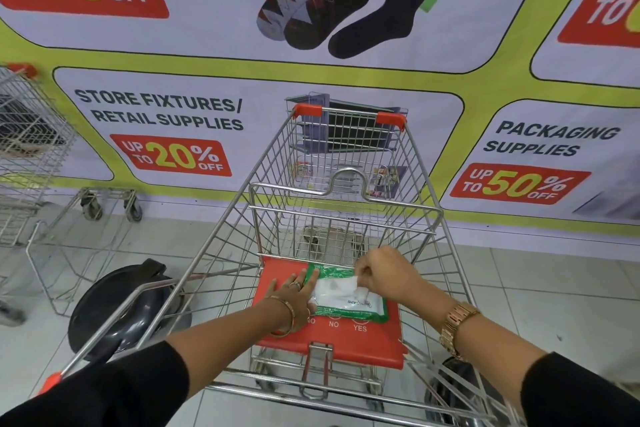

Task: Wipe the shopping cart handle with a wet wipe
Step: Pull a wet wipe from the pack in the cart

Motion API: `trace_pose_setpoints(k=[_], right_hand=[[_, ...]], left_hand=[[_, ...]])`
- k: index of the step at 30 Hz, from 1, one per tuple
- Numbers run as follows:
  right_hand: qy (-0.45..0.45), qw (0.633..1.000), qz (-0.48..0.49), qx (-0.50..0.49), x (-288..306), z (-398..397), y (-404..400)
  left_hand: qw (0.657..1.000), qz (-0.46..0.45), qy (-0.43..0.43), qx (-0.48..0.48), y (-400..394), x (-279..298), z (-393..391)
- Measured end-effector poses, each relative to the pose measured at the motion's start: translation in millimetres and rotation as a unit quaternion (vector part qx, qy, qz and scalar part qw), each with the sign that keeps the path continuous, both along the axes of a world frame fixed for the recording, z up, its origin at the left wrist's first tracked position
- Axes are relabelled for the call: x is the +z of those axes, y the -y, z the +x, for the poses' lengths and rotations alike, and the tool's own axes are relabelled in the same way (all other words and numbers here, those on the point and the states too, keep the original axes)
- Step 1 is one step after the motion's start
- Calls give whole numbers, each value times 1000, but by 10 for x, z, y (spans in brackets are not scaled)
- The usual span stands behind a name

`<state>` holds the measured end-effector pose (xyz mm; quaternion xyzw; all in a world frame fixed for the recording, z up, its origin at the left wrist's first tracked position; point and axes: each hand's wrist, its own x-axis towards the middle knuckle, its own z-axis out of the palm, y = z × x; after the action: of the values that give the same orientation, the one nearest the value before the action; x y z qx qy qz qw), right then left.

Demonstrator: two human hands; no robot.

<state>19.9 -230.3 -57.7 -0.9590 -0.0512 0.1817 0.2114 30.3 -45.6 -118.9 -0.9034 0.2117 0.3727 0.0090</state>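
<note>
A green and white pack of wet wipes (360, 307) lies on the red child-seat flap (346, 347) of a wire shopping cart (349, 156). My left hand (294, 293) presses flat on the pack's left end. My right hand (384, 272) pinches a white wet wipe (337, 288) at the pack's top, its fingers closed on the wipe's edge. The cart's handle bar (311, 400) runs below my forearms, partly hidden by my black sleeves, with a red end cap (52, 381) at the left.
A wall banner (173, 128) with sale adverts stands just beyond the cart's front. Other wire carts (31, 163) are parked at the left. A black round bin lid (114, 308) sits on the tiled floor left of the cart.
</note>
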Motion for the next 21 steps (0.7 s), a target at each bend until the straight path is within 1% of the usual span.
trace_pose_setpoints(k=[2,5,8,10,12,14,16,19,21], right_hand=[[25,999,15,-25,47,-21,-1],[43,995,62,-72,187,-41,-3],[18,983,133,-123,377,-51,13],[-6,967,196,-165,531,-69,37],[-24,942,265,-203,687,-96,54],[-28,921,316,-228,882,-157,28],[-32,901,354,-250,1038,-231,-16],[-30,872,405,-272,1261,-379,-151],[-30,856,433,-283,1362,-446,-235]], left_hand=[[1000,-1,1,0,8,12,-7],[1000,0,-14,3,10,50,-2],[999,6,-38,11,25,188,7],[999,8,-50,6,28,396,20],[999,-22,-42,-2,23,629,29],[993,-107,6,42,-34,878,37],[965,-220,55,133,-101,1134,35],[888,-373,73,257,-228,1540,-33],[839,-448,67,302,-292,1744,-74]])
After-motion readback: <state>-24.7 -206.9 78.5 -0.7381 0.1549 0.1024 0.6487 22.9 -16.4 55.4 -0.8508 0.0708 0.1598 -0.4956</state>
